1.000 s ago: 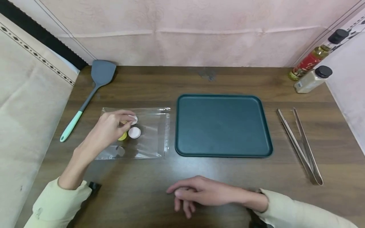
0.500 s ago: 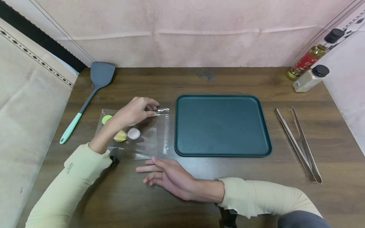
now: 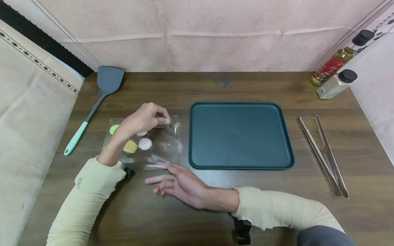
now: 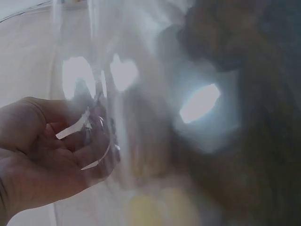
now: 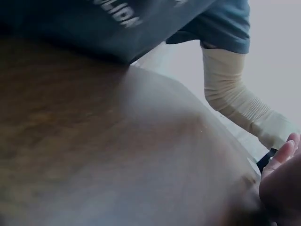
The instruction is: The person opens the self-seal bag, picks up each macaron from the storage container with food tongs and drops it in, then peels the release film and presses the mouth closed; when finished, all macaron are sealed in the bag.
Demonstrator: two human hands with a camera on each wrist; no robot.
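Observation:
A clear plastic zip bag lies on the wooden table, left of the dark teal tray. Through its film show white discs, a yellow piece and a bright green disc. With thumb and fingertips my left hand pinches the bag's far right corner; the left wrist view has this hand behind the shiny film. My right hand is at the bag's near right corner, fingers extended and index finger overlapping the edge. Only part of the right hand enters the right wrist view.
Metal tongs lie right of the tray. A bottle with a red label and a black-capped jar stand at the back right. A grey spatula with a mint handle lies far left. A pinkish cloth hangs behind the table.
My left hand has moved right from the discs to the bag's far corner and now pinches it, lifting and creasing the film. My right hand has moved left and forward to the near corner.

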